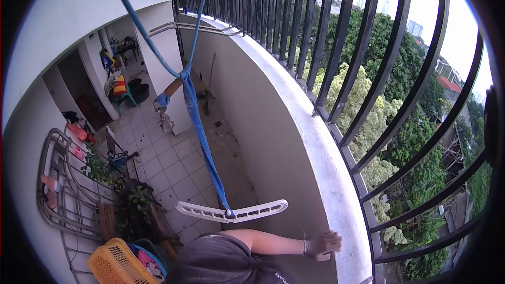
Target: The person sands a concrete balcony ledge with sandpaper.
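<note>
L hand (325, 244) resting on ledge (318, 142) | fingers lying curled, can't tell if holding | risk: blue strap (202, 131) poss. slipping, slotted bar (239, 213) @10 o'c of hand swinging into forearm (273, 242)

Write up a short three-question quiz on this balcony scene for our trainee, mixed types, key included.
1. Multiple choice: what colour is the slotted bar hanging from the strap?
A) Black
B) White
C) Blue
2. True or false: the yellow-orange basket is pressed against the railing.
3. Short answer: where is the visible hand?

Key: 1. B. 2. False; it is across the balcony, lower left. 3. At the inner edge of the pale ledge.
</note>
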Tool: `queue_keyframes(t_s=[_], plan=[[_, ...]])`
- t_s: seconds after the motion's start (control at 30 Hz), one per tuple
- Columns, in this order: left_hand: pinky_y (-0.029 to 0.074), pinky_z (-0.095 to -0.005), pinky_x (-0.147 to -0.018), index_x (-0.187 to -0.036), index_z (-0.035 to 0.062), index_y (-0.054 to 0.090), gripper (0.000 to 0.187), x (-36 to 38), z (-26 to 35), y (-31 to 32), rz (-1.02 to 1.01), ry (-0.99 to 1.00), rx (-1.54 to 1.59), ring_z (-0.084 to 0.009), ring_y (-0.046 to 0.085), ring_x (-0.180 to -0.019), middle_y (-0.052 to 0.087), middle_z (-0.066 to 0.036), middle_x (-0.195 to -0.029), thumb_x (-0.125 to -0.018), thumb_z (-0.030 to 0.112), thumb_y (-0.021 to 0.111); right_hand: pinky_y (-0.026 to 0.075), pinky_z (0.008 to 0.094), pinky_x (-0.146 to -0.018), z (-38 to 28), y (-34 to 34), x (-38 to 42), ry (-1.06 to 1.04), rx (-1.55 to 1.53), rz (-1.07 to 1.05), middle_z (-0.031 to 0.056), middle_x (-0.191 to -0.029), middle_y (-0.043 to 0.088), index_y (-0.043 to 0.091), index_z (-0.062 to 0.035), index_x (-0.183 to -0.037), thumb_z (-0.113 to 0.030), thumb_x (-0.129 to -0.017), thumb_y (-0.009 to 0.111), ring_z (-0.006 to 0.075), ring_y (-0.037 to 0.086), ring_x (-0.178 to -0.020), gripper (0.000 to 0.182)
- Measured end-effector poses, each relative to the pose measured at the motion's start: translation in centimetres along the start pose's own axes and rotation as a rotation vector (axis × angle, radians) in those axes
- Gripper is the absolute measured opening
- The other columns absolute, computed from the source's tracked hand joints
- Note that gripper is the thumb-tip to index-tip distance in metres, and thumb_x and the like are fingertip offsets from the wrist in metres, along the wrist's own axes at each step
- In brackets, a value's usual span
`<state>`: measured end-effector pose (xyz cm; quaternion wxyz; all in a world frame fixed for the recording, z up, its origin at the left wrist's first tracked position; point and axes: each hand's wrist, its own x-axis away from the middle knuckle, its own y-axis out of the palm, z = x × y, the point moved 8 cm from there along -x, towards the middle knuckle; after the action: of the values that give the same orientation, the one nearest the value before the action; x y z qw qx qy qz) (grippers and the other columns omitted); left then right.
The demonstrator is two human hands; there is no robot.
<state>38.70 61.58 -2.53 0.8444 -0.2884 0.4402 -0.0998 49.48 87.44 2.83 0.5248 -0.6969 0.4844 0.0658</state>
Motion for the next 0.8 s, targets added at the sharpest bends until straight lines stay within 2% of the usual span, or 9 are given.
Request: queue_keyframes(t_s=[0.03, 0.1, 0.13, 0.2, 0.37, 0.5, 0.6, 0.7, 0.8], plan=[[0.043, -0.0403, -0.093, -0.11, 0.0079, 0.06, 0.037, -1.1, 0.4, -1.4, -0.098, -0.122, 0.077, -0.0284, 0.057, -0.109, 0.059, -0.011, -0.107, -0.075, 0.018, 0.064, 0.036, 0.0621, -0.108, -8.6, -2.7, 0.2, -0.205, -0.199, -0.005, 0.0319, -0.148, 0.041, 0.047, -0.0001, -0.145, -0.057, -0.1, 0.057, 0.0504, 0.039, -0.134, 0.074], [0.044, -0.0395, -0.093, -0.101, 0.0056, 0.058, 0.02, -2.1, 0.6, -3.6, -0.12, -0.326, 0.299, -0.0243, 0.057, -0.105, 0.058, -0.011, -0.097, -0.082, 0.012, 0.06, 0.036, 0.0559, -0.104, -19.7, -4.0, 1.6, -0.491, -0.489, -0.115, 0.0197, -0.123, 0.059, 0.066, -0.0023, -0.105, -0.035, -0.104, 0.048, 0.0371, 0.054, -0.119, 0.038], [0.044, -0.0401, -0.095, -0.103, 0.0048, 0.058, 0.021, -1.9, -0.5, -4.8, 0.083, -0.436, 0.441, -0.0241, 0.058, -0.105, 0.057, -0.01, -0.1, -0.084, 0.012, 0.059, 0.034, 0.0574, -0.105, -21.4, -1.0, 3.0, -0.573, -0.547, -0.394, 0.0205, -0.133, 0.05, 0.064, -0.0031, -0.108, -0.029, -0.102, 0.052, 0.0405, 0.045, -0.127, 0.029], [0.043, -0.0413, -0.1, -0.107, 0.0031, 0.06, 0.022, -0.2, -2.7, -6.5, 0.505, -0.648, 0.718, -0.0238, 0.058, -0.106, 0.056, -0.009, -0.105, -0.087, 0.012, 0.056, 0.039, 0.0525, -0.1, -25.1, 1.4, 5.2, -0.705, -0.647, -0.512, 0.0199, -0.119, 0.055, 0.061, -0.0027, -0.117, -0.018, -0.099, 0.054, 0.0392, 0.052, -0.115, 0.025], [0.04, -0.0421, -0.11, -0.127, -0.0004, 0.057, 0.035, -1.3, 2.2, -21.0, 0.923, -0.457, 0.125, -0.0314, 0.055, -0.119, 0.059, -0.013, -0.12, -0.098, 0.016, 0.048, 0.044, 0.0487, -0.097, -30.4, 5.3, 8.6, -0.935, -0.646, -0.682, 0.0183, -0.118, 0.058, 0.06, -0.0023, -0.122, -0.01, -0.093, 0.057, 0.0388, 0.055, -0.111, 0.031], [0.033, -0.0501, -0.117, -0.133, 0.0025, 0.057, 0.047, -2.6, 5.7, -22.2, 0.641, -0.181, -0.063, -0.04, 0.048, -0.137, 0.06, -0.018, -0.135, -0.103, 0.035, 0.042, 0.039, 0.0477, -0.11, -31.1, 7.9, 11.7, -1.081, -0.448, -0.875, 0.0184, -0.135, 0.055, 0.051, -0.0035, -0.139, -0.016, -0.097, 0.055, 0.0371, 0.049, -0.13, 0.045], [0.029, -0.054, -0.12, -0.133, 0.0073, 0.06, 0.048, 0.0, -1.5, -10.0, -0.413, -0.417, -0.104, -0.0397, 0.051, -0.136, 0.063, -0.021, -0.131, -0.104, 0.04, 0.042, 0.035, 0.0475, -0.116, -31.1, 7.9, 14.5, -1.328, -0.28, -0.945, 0.0195, -0.146, 0.05, 0.046, -0.0053, -0.147, -0.023, -0.099, 0.056, 0.0351, 0.044, -0.14, 0.053], [0.026, -0.0578, -0.121, -0.127, 0.0095, 0.066, 0.049, -1.8, 0.0, -14.6, -0.31, -0.424, 0.117, -0.0388, 0.054, -0.132, 0.065, -0.024, -0.129, -0.104, 0.045, 0.041, 0.033, 0.0489, -0.117, -31.3, 10.1, 16.3, -1.391, -0.273, -1.142, 0.0215, -0.151, 0.047, 0.047, -0.0073, -0.148, -0.031, -0.098, 0.059, 0.0374, 0.042, -0.143, 0.057], [0.031, -0.0555, -0.117, -0.11, 0.0055, 0.073, 0.051, -2.5, 0.4, -18.6, 0.139, -0.375, 0.087, -0.0374, 0.059, -0.123, 0.067, -0.022, -0.124, -0.104, 0.047, 0.042, 0.034, 0.0506, -0.117, -30.8, 11.3, 16.9, -1.327, -0.338, -1.311, 0.0233, -0.152, 0.047, 0.049, -0.0082, -0.146, -0.035, -0.096, 0.061, 0.0406, 0.041, -0.142, 0.058]])
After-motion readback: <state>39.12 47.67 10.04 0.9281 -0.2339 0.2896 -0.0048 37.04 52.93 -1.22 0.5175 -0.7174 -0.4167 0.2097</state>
